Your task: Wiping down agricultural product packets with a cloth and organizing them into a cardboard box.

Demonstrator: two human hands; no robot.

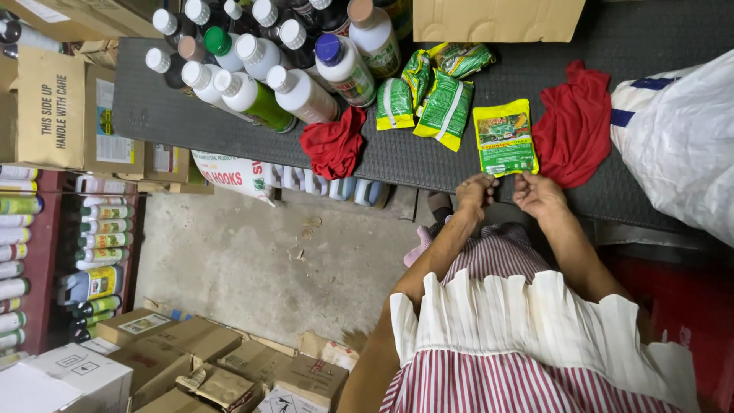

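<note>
At the dark table's (pixel 191 122) near edge, a yellow-green packet (pixel 504 138) is pinched at its lower corners: left hand (pixel 475 195) at seven o'clock, right hand (pixel 538 194) at five o'clock.

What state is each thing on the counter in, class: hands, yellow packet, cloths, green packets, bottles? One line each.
Left hand: pinching the yellow packet's lower edge.
Right hand: pinching the same edge.
Yellow packet: flat, sealed.
Big red cloth: spread, rumpled.
Small red cloth: bunched, overhanging the counter's edge.
Green packets: piled, overlapping.
Bottles: capped, clustered.
</note>
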